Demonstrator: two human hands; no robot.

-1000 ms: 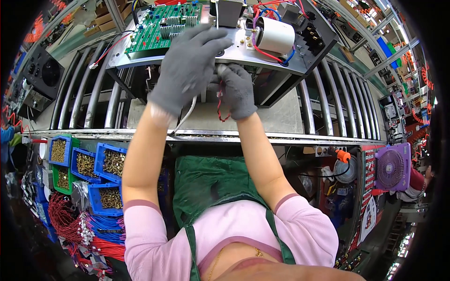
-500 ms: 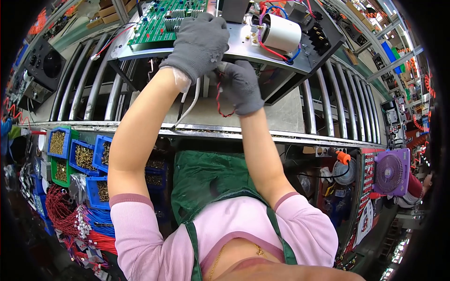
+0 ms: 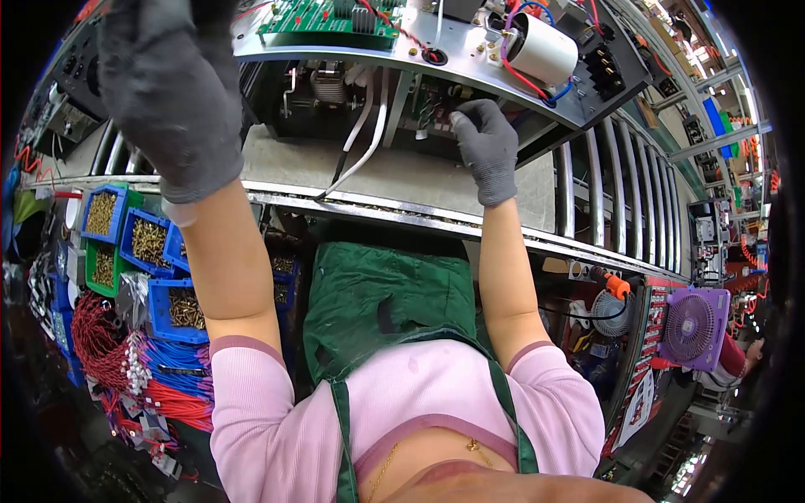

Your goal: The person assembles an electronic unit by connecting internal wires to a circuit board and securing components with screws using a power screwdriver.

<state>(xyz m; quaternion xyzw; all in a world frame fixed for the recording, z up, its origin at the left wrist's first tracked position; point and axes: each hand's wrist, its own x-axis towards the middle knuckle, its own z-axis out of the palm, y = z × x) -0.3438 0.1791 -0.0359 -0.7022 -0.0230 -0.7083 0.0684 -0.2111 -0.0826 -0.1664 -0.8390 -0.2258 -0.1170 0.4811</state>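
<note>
My left hand (image 3: 172, 109), in a grey glove, is raised at the upper left, smeared by motion, its fingers lost in the dark rim. Under the front edge of the metal chassis (image 3: 335, 52), my right hand (image 3: 488, 149), also gloved, has its thumb and forefinger bent but apart, with nothing visible between them. A red-and-black twisted wire (image 3: 394, 27) comes up through a black-ringed hole (image 3: 434, 57) in the chassis top. The green circuit board (image 3: 319, 25) and a white cylinder (image 3: 543, 49) sit on that top. Beneath it hang white cables (image 3: 379, 113) and a small white connector (image 3: 421, 134).
Metal rollers (image 3: 594, 176) flank the work surface (image 3: 293, 163). Blue bins (image 3: 159, 310) of brass-coloured fasteners stand at the left, above bundles of red wires (image 3: 101, 335) and blue wires (image 3: 176, 365). A purple fan (image 3: 694, 329) stands at the right.
My left hand has left the chassis top and swung far left. My right hand has moved right, away from the wire. The twisted wire, which hung below, now shows through the hole above.
</note>
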